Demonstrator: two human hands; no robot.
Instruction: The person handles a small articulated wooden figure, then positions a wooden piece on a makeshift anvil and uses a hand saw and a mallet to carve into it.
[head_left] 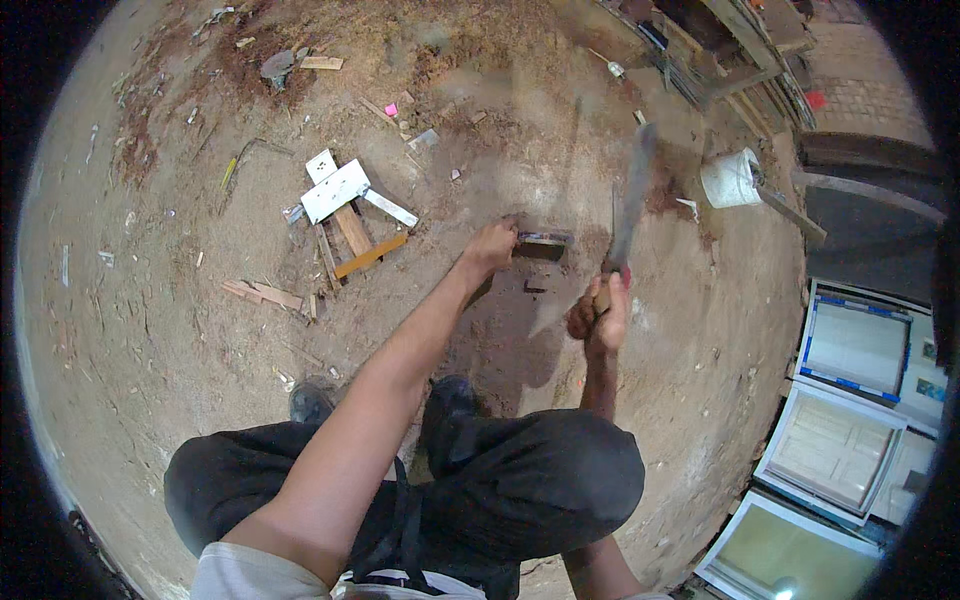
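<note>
Left hand (490, 250) is gripping a piece (545, 239) by its left end, right hand (604, 310) clasping a likely stiff blade (634, 185) by its handle (602, 297).

Left hand (492, 248) blocks the left end of the piece (546, 239). Far side of piece: room to pass. Right side: narrow gap, then machete (632, 190) in right hand (603, 310), pointing away from the body. Wider passage between machete and bucket (728, 180). Offcuts (335, 190) obstruct farther left. Near side hemmed in by boots (450, 400) and knees (590, 475).
</note>
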